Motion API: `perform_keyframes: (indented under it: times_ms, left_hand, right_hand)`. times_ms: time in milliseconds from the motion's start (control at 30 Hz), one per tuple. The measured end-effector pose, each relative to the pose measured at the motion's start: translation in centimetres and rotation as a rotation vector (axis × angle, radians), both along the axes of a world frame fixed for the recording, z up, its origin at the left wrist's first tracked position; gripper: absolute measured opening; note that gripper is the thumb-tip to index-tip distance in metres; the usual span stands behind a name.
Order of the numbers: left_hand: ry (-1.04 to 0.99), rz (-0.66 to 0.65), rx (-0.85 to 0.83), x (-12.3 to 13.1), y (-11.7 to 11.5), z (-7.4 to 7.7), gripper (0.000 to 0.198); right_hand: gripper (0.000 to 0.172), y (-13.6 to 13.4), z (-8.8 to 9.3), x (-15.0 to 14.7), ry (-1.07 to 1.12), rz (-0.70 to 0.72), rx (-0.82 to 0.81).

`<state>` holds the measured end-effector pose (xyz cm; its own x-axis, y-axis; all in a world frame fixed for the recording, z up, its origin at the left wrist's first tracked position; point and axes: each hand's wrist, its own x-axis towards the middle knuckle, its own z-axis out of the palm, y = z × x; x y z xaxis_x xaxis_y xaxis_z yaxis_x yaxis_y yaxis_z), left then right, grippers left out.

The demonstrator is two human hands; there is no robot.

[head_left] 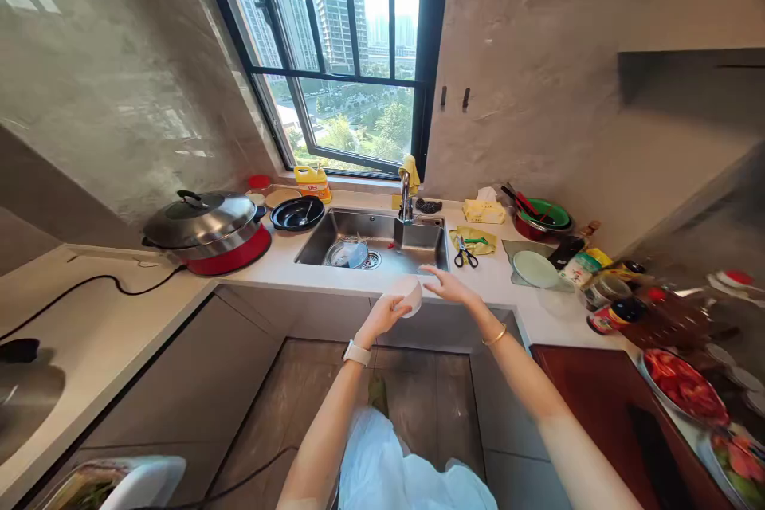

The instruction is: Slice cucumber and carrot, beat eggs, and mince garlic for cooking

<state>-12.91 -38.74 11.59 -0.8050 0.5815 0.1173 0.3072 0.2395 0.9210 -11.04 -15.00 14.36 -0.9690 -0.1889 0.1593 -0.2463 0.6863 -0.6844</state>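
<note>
Indoors, pale counter [490, 277], steel sink [424, 236] below window [370, 80], left fingers [398, 309] gripping white bowl [413, 297], right fingers [434, 272] loosely spread, holding nothing.

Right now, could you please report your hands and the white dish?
Left hand gripping white dish. Right hand open, beside it. Scissors right of sink.

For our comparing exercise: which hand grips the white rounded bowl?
The left hand, with white-strapped watch; the right hand, with gold bangle, holds nothing.
</note>
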Motion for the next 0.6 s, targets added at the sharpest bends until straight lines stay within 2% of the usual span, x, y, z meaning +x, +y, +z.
perform_keyframes:
  times_ms: [100, 200, 267, 367, 500, 600]
  left_hand:
    - [-0.08, 0.067, 0.08, -7.9, 1.1, -1.1, 0.039]
    - [-0.253, 0.079, 0.187, -14.4, 2.0, -2.2, 0.05]
    - [-0.376, 0.069, 0.239, -17.6, 2.6, -2.8, 0.058]
    - [-0.506, 0.07, 0.284, -21.2, 3.5, -3.7, 0.063]
    - [-0.61, 0.094, 0.313, -24.6, 5.0, -5.2, 0.06]
    - [-0.67, 0.15, 0.358, -26.5, 6.6, -6.4, 0.062]
  right_hand:
    - [0.052, 1.9, -2.3, -9.5, -0.048, -0.239, 0.098]
    - [0.056, 3.1, -4.5, -17.2, -0.099, -0.305, 0.144]
    - [0.057, 3.6, -5.5, -21.2, -0.13, -0.329, 0.162]
    - [0.056, 4.3, -6.2, -26.7, -0.157, -0.352, 0.183]
    - [0.055, 5.5, -6.5, -33.9, -0.158, -0.355, 0.211]
    - [0.049, 6.1, -7.2, -37.6, -0.196, -0.394, 0.19]
